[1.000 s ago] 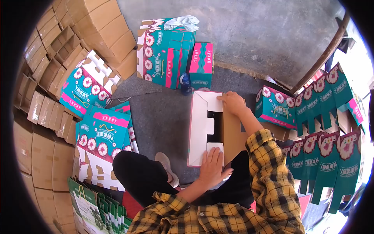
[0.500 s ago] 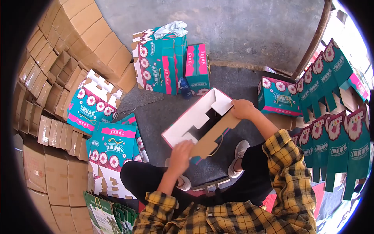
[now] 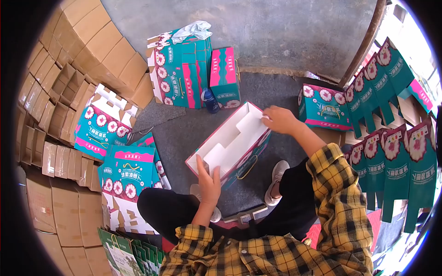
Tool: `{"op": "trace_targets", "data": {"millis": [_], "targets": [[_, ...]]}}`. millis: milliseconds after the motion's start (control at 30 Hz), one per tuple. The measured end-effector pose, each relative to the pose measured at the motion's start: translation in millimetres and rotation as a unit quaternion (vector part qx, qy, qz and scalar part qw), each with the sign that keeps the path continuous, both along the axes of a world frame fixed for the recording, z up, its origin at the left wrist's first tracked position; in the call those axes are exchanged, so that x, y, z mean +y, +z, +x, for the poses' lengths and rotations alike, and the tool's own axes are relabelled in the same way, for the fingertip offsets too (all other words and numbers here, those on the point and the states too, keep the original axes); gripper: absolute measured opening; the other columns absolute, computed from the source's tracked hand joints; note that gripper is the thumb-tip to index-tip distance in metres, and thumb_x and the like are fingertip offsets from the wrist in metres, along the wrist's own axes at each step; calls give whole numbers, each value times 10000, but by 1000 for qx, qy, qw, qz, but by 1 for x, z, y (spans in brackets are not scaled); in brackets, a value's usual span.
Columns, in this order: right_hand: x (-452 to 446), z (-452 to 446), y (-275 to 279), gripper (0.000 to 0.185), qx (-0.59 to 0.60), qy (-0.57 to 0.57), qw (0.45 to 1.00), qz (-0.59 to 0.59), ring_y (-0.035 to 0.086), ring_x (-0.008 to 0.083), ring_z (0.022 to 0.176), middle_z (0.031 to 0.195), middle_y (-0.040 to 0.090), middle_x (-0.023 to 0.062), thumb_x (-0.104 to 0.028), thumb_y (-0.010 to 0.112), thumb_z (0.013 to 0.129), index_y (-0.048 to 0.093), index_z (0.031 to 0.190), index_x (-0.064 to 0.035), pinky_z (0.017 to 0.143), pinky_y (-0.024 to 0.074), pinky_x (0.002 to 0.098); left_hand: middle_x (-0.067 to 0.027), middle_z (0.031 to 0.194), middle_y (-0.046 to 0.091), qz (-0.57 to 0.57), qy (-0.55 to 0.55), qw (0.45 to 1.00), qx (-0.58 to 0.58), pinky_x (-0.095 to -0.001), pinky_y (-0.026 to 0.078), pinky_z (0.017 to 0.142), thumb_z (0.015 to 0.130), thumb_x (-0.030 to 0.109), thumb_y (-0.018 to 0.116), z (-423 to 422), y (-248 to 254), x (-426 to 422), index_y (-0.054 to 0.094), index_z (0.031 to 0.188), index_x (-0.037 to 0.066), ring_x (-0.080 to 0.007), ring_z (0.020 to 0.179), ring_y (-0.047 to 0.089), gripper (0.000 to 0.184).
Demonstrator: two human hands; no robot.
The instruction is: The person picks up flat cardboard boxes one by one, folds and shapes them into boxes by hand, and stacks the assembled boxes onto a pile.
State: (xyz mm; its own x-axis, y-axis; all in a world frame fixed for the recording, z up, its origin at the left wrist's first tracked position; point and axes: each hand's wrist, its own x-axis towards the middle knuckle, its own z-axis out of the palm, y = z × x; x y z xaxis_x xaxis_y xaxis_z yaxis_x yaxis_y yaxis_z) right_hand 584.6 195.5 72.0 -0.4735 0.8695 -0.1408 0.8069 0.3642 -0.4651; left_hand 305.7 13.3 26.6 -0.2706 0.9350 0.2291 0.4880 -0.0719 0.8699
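A teal and pink printed box [image 3: 246,158] with a yellow cord handle stands tilted diagonally between my hands, its white inner panels facing up. My left hand [image 3: 209,183] is at its near left corner, with the thumb and fingers spread against the white panel. At the far right corner, my right hand [image 3: 279,120] has its fingers bent over the edge, pinching the rim. The underside of the box is hidden.
Flat printed cartons [image 3: 126,170] lie at the left beside stacked brown boxes [image 3: 64,207]. A blue bottle [image 3: 210,100] and a finished-looking box [image 3: 224,73] stand ahead. More teal cartons [image 3: 389,156] line the right, near a printed box [image 3: 325,108].
The box has turned from upright to diagonal. Its brown flap, raised half a second ago, no longer stands up, and white panels show instead. My left hand has opened from its closed hold.
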Motion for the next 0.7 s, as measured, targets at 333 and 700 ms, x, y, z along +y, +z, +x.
{"op": "trace_targets", "data": {"millis": [333,700], "targets": [[-45,-46,-22,734,-82,211,924,306,473,305,1178,1314,464,99,-253,783,647,470,1303,-148,918,444,409,-204,1354,421,32,-117,894,432,-491,289,1067,784,264,696,7,10,-4,483,1273,7,-384,1287,360,592],[-31,-49,-32,575,-142,242,940,194,534,272,1106,1174,559,49,-307,759,706,550,1226,-177,834,500,384,-214,1287,501,0,-163,911,378,-435,385,1007,823,262,663,-3,-13,2,492,1258,-5,-374,1206,470,538]]}}
